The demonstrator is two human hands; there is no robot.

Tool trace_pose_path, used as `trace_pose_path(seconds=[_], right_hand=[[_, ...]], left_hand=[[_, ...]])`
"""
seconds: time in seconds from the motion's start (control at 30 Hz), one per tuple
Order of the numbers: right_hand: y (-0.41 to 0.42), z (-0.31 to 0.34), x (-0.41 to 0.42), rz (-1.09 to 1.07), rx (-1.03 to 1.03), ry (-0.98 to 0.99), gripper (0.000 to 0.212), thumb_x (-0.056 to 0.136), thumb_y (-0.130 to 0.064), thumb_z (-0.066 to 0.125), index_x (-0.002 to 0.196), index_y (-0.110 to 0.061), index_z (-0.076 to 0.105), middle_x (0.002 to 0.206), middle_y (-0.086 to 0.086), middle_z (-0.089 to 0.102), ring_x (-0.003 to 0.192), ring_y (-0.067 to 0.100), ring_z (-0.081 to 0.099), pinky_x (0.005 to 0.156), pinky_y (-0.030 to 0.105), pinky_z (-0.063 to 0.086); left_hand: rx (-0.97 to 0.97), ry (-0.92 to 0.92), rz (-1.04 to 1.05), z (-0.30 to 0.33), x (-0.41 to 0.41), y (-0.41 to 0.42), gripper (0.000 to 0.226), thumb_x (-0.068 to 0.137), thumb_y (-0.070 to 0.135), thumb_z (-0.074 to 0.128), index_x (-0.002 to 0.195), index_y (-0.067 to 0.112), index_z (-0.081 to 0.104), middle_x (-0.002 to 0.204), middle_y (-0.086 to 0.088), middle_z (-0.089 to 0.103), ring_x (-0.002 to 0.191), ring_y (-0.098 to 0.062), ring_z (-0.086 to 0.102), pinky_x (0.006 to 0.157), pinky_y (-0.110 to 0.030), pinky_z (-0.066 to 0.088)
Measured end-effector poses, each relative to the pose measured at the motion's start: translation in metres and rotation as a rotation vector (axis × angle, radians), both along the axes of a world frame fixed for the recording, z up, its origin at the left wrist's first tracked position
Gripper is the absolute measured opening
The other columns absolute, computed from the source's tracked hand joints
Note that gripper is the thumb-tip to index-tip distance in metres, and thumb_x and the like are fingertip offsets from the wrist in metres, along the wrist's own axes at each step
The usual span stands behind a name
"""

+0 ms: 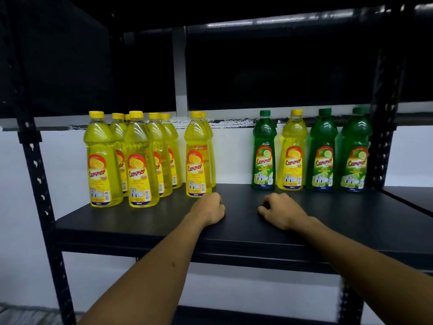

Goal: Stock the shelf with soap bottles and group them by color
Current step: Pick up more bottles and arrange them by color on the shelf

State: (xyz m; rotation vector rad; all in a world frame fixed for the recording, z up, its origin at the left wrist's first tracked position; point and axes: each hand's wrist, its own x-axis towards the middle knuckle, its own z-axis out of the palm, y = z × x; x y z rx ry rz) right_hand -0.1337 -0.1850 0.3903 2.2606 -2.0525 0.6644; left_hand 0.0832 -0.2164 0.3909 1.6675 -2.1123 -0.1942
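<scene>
Several yellow soap bottles (138, 160) stand grouped at the left of the black shelf (234, 228), with a further yellow pair (198, 158) just right of them. At the right stand three green bottles (263, 153) (322, 151) (355, 151), and one yellow bottle (293, 151) stands between the first two. My left hand (209, 208) rests on the shelf with curled fingers, just in front of the yellow pair, holding nothing. My right hand (280, 211) rests on the shelf mid-right, fingers curled, holding nothing.
Black perforated uprights (38, 174) (384, 141) frame the shelf. A dark upper shelf beam (269, 24) runs overhead. A white wall lies behind the bottles. A lower shelf (234, 315) shows beneath, and a neighbouring shelf (412, 195) adjoins at the right.
</scene>
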Motion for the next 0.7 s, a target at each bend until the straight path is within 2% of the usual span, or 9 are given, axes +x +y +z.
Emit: trace_pose_path(seconds=[0.1,0.23,0.33,0.43,0.5,0.7], right_hand=[[-0.001,0.001,-0.015,-0.064,-0.034,-0.095,0.021,0.085,-0.036,0.056,0.089,-0.016,0.062,0.096,0.007,0.066,0.087,0.025,0.062,0.078,0.04,0.054],[-0.013,0.003,-0.039,-0.153,-0.11,-0.304,0.019,0.086,-0.027,0.06,0.092,-0.01,0.066,0.092,0.009,0.067,0.087,0.025,0.063,0.079,0.039,0.054],[-0.028,0.004,-0.06,-0.225,-0.147,-0.503,0.025,0.088,-0.025,0.065,0.105,-0.007,0.065,0.105,0.012,0.066,0.097,0.025,0.061,0.086,0.037,0.052],[-0.045,0.005,-0.073,-0.293,-0.199,-0.637,0.044,0.086,-0.024,0.069,0.123,-0.004,0.057,0.119,0.014,0.062,0.109,0.027,0.058,0.089,0.034,0.047],[-0.057,0.005,-0.078,-0.286,-0.235,-0.684,0.048,0.084,-0.023,0.072,0.124,-0.005,0.052,0.12,0.013,0.062,0.108,0.028,0.059,0.089,0.036,0.048],[-0.089,0.009,-0.082,-0.231,-0.339,-0.643,0.061,0.082,-0.025,0.075,0.127,-0.007,0.039,0.117,0.014,0.061,0.105,0.031,0.061,0.088,0.042,0.052]], left_hand=[[0.003,-0.023,-0.026,0.0,-0.021,-0.004,0.032,0.089,0.026,0.045,0.109,0.01,0.064,0.116,-0.011,0.064,0.106,-0.03,0.06,0.091,-0.043,0.051],[0.004,-0.048,-0.058,-0.001,-0.048,-0.016,0.034,0.093,0.029,0.042,0.113,0.01,0.061,0.121,-0.013,0.061,0.107,-0.03,0.058,0.092,-0.042,0.05],[0.009,-0.061,-0.082,-0.003,-0.063,-0.029,0.035,0.093,0.032,0.041,0.114,0.011,0.06,0.123,-0.012,0.06,0.108,-0.028,0.058,0.093,-0.042,0.049],[0.004,-0.078,-0.098,-0.002,-0.072,-0.041,0.037,0.092,0.036,0.041,0.114,0.013,0.061,0.122,-0.011,0.061,0.107,-0.028,0.058,0.092,-0.042,0.049],[0.001,-0.102,-0.114,-0.002,-0.075,-0.05,0.039,0.091,0.039,0.041,0.115,0.014,0.06,0.123,-0.01,0.061,0.108,-0.027,0.058,0.093,-0.043,0.049],[-0.017,-0.143,-0.123,-0.008,-0.078,-0.07,0.042,0.093,0.044,0.041,0.119,0.016,0.059,0.126,-0.009,0.06,0.115,-0.027,0.055,0.098,-0.041,0.045]])
